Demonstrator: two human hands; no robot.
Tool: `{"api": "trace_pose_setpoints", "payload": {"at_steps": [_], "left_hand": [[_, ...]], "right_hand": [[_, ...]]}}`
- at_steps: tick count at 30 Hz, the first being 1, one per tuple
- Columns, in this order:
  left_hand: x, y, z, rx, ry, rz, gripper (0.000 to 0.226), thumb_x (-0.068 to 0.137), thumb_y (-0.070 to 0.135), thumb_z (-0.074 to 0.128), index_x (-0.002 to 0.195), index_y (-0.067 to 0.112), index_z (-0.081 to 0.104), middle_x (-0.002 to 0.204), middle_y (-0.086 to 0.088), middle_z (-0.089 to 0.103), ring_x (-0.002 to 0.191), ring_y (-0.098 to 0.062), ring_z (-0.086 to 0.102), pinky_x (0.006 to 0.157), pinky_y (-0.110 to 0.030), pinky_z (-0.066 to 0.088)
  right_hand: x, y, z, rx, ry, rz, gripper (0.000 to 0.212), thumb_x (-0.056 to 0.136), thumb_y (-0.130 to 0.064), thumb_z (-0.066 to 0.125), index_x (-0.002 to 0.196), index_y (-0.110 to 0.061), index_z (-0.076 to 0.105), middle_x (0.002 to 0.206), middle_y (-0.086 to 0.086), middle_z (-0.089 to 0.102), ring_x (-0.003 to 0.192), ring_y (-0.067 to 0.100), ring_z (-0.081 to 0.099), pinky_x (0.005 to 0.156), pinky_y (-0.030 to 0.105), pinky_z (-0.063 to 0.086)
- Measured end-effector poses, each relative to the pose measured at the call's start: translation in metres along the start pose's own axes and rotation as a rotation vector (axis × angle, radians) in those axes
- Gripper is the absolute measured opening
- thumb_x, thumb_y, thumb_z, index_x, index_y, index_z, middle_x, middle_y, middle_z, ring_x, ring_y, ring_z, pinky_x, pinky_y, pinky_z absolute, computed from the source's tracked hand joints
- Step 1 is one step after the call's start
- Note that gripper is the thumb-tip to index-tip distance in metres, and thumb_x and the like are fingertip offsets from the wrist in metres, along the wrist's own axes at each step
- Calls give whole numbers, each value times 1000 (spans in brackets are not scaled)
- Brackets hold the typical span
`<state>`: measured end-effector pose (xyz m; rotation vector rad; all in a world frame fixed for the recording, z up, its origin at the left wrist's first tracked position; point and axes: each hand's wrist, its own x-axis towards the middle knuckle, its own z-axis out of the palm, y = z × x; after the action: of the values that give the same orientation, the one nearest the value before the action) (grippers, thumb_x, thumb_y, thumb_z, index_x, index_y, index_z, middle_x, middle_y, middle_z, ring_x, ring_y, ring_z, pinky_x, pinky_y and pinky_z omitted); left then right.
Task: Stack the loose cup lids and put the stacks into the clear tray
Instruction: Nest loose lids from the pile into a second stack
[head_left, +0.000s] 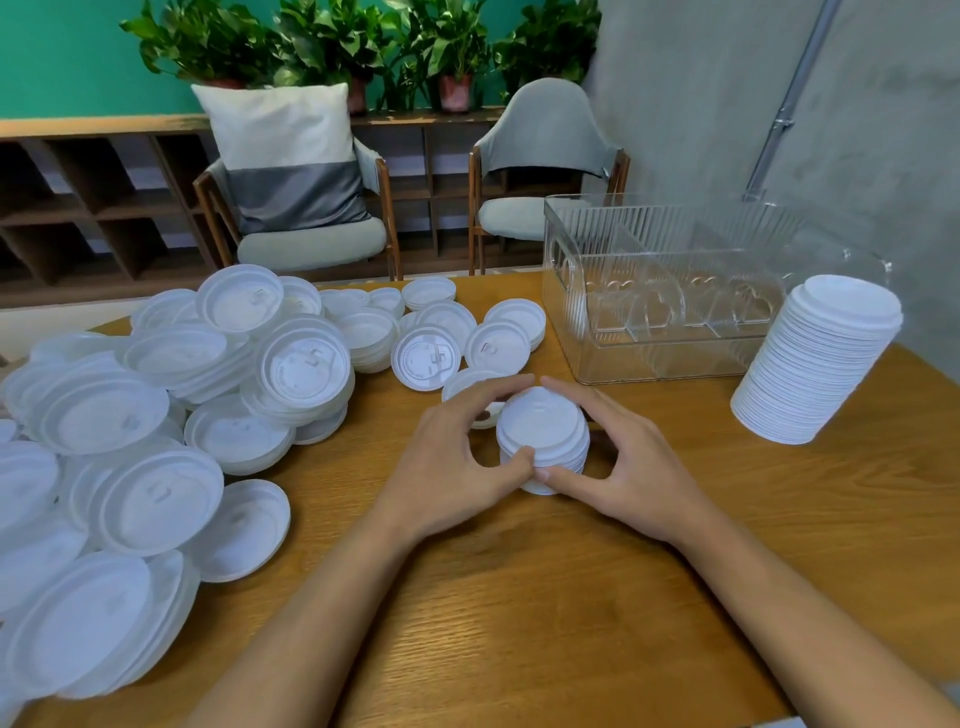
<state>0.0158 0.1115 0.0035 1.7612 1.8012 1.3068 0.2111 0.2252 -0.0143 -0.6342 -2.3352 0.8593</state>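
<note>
Loose lids (156, 415) at nine o'clock run off-frame, the tray (587, 291) at one o'clock shows only dividers (660, 312), and left grip (457, 457) and right grip (623, 467) curl round a short stack (543, 431) on the worktop (519, 597), thumbs (514, 467) hiding its base.

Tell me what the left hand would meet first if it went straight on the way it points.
The small lid stack that it grips; beyond that, probably the right hand.
</note>
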Motion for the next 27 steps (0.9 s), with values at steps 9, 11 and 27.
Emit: {"api": "trace_pose_setpoints", "payload": {"at_steps": [9,11,27], "left_hand": [[4,-1,13,78,139,-51,65,66,58,92,121,29,72,103,17,57,98,0,56,80,-7,41],[4,0,17,95,149,-59,65,64,61,91,115,28,70,102,18,54,96,5,53,78,-4,39],[1,-2,12,98,114,-66,58,67,60,91,113,33,69,106,23,65,98,0,59,79,-8,41]], "right_hand": [[2,-1,3,15,9,0,92,72,-62,82,154,-44,44,138,-27,54,131,-1,51,107,27,47],[2,0,4,17,16,-5,89,72,-62,82,152,-41,48,135,-24,57,129,1,53,105,26,46],[2,2,3,23,-24,28,96,71,-60,84,155,-38,45,140,-26,55,132,-5,49,105,12,39]]}}
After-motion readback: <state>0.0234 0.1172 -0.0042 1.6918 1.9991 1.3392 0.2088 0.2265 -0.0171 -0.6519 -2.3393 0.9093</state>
